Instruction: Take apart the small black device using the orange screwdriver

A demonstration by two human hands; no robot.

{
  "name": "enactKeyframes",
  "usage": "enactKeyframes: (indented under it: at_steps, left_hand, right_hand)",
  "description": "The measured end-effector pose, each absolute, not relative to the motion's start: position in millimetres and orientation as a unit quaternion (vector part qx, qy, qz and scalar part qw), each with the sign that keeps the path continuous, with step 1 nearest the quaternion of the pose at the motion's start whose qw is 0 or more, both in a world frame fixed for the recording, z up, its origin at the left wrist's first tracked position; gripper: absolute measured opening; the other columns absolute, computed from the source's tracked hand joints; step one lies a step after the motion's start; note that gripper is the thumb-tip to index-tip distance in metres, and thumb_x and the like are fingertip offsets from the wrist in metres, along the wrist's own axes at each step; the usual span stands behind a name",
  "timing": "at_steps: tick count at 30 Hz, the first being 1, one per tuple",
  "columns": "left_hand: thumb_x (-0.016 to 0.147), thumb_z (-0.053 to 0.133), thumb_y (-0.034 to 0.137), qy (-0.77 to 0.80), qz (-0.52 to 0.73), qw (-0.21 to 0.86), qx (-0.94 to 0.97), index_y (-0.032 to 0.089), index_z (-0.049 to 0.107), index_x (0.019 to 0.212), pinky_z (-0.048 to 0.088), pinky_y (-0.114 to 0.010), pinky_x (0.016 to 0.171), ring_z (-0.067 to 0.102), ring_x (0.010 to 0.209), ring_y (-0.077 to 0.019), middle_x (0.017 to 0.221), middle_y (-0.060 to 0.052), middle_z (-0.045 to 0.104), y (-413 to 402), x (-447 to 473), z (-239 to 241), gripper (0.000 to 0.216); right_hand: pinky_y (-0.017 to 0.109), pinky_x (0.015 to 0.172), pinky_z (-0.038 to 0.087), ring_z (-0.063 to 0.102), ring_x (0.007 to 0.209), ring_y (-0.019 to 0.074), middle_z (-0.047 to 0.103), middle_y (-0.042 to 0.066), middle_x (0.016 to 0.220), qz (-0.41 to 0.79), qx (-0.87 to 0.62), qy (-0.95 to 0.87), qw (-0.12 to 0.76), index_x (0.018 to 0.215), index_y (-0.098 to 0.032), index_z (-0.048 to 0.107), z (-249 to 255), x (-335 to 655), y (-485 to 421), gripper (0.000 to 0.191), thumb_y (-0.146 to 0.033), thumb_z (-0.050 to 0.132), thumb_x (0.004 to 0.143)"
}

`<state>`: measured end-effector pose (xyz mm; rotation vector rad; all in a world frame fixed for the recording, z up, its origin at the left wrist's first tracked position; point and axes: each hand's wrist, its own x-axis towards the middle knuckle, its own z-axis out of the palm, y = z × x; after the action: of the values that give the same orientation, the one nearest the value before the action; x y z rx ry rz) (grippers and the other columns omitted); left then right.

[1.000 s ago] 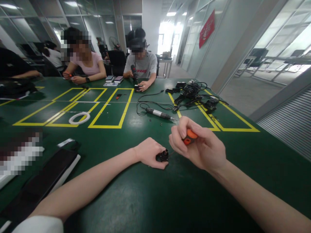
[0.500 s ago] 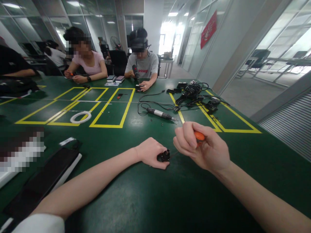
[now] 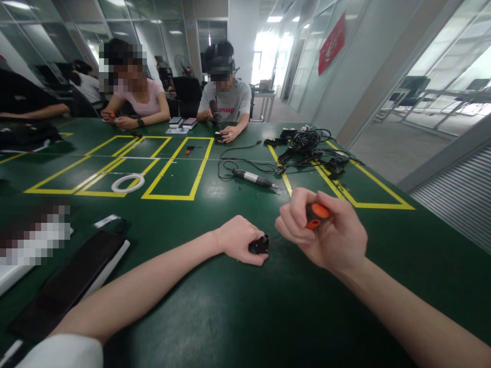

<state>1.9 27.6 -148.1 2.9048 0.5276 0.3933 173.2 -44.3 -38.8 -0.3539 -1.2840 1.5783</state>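
Note:
My left hand (image 3: pixel 238 244) rests on the green table (image 3: pixel 238 306) with its fingers closed round a small black cylindrical part (image 3: pixel 259 245), pinning it to the surface. My right hand (image 3: pixel 326 232) is closed on an orange-handled screwdriver (image 3: pixel 316 213), held just right of the part. The thin shaft slants down toward the part's open end; whether its tip touches is hard to make out.
An electric screwdriver (image 3: pixel 255 179) with its cable lies beyond my hands, a tangle of black cables (image 3: pixel 307 145) behind it. A white ring (image 3: pixel 128 183) lies among yellow tape boxes. A black flat case (image 3: pixel 69 281) sits at the left. Two people (image 3: pixel 226 105) sit at the far edge.
My right hand has shifted slightly right and turned the orange handle in its fingers. My left hand and the black part have stayed put.

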Motion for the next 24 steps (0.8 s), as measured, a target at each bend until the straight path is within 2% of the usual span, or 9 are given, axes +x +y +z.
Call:
enactKeyframes:
  at_steps: [4, 7, 10, 12, 15, 18, 21, 24]
  left_hand:
    - [0.084, 0.069, 0.052, 0.18, 0.131, 0.074, 0.972, 0.02, 0.061, 0.065, 0.033, -0.027, 0.053, 0.065, 0.057, -0.0146, 0.06, 0.0, 0.069, 27.9, 2.9, -148.8, 0.038]
    - [0.085, 0.068, 0.053, 0.181, 0.127, 0.076, 0.972, 0.02, 0.062, 0.066, 0.033, -0.027, 0.052, 0.065, 0.058, -0.0149, 0.061, -0.001, 0.069, 27.5, 4.0, -147.4, 0.038]
    - [0.086, 0.066, 0.054, 0.187, 0.117, 0.079, 0.972, 0.02, 0.063, 0.068, 0.033, -0.027, 0.053, 0.066, 0.06, -0.0154, 0.062, -0.001, 0.069, 26.5, 5.3, -144.8, 0.038]
    - [0.086, 0.066, 0.055, 0.187, 0.11, 0.082, 0.973, 0.02, 0.063, 0.068, 0.033, -0.027, 0.053, 0.066, 0.06, -0.0158, 0.063, -0.001, 0.07, 26.0, 6.1, -143.6, 0.039]
    - [0.087, 0.065, 0.055, 0.187, 0.111, 0.085, 0.972, 0.02, 0.063, 0.069, 0.033, -0.028, 0.053, 0.066, 0.062, -0.0163, 0.064, -0.002, 0.07, 25.9, 7.0, -144.0, 0.039]
    - [0.086, 0.066, 0.055, 0.181, 0.117, 0.089, 0.972, 0.02, 0.062, 0.069, 0.034, -0.027, 0.054, 0.067, 0.063, -0.0159, 0.067, -0.002, 0.072, 26.1, 7.3, -145.5, 0.039]
    - [0.086, 0.067, 0.054, 0.181, 0.118, 0.09, 0.972, 0.02, 0.062, 0.069, 0.034, -0.027, 0.055, 0.067, 0.064, -0.016, 0.068, -0.002, 0.072, 26.1, 7.3, -145.8, 0.039]
    - [0.087, 0.067, 0.054, 0.183, 0.111, 0.089, 0.973, 0.02, 0.063, 0.069, 0.034, -0.027, 0.055, 0.067, 0.064, -0.0162, 0.068, -0.002, 0.072, 25.9, 7.0, -145.0, 0.039]
  right_hand:
    - [0.025, 0.044, 0.025, 0.027, 0.043, 0.0106, 0.043, -0.007, 0.053, 0.648, -0.147, -0.538, 0.519, 0.08, -0.022, 0.058, -39.8, 173.4, -45.1, 0.025, -0.042, 0.063, 0.093]
    - [0.028, 0.045, 0.03, 0.038, 0.047, 0.0126, 0.052, -0.001, 0.059, 0.621, -0.16, -0.557, 0.528, 0.069, -0.02, 0.061, -38.2, 172.9, -44.7, 0.033, -0.039, 0.062, 0.096]
    - [0.029, 0.045, 0.027, 0.032, 0.044, 0.0123, 0.042, -0.003, 0.051, 0.626, -0.165, -0.558, 0.52, 0.061, -0.02, 0.061, -36.0, 172.7, -45.5, 0.044, -0.043, 0.059, 0.098]
    - [0.029, 0.044, 0.024, 0.025, 0.041, 0.0115, 0.036, -0.005, 0.048, 0.634, -0.172, -0.546, 0.52, 0.068, -0.021, 0.064, -34.8, 172.9, -46.7, 0.039, -0.049, 0.061, 0.096]
    - [0.03, 0.045, 0.024, 0.027, 0.041, 0.0126, 0.041, -0.005, 0.05, 0.624, -0.196, -0.53, 0.54, 0.077, -0.024, 0.063, -33.5, 173.3, -47.4, 0.029, -0.049, 0.069, 0.09]
    - [0.031, 0.046, 0.025, 0.034, 0.044, 0.0142, 0.046, -0.002, 0.056, 0.611, -0.211, -0.537, 0.541, 0.07, -0.024, 0.059, -33.6, 174.3, -46.4, 0.032, -0.045, 0.068, 0.094]
    - [0.03, 0.045, 0.023, 0.028, 0.043, 0.0124, 0.035, -0.004, 0.052, 0.631, -0.196, -0.541, 0.52, 0.063, -0.022, 0.056, -35.1, 175.5, -46.2, 0.044, -0.046, 0.058, 0.101]
    - [0.028, 0.045, 0.022, 0.022, 0.042, 0.0105, 0.03, -0.006, 0.049, 0.652, -0.178, -0.526, 0.516, 0.071, -0.023, 0.059, -36.4, 175.6, -47.7, 0.038, -0.05, 0.06, 0.097]
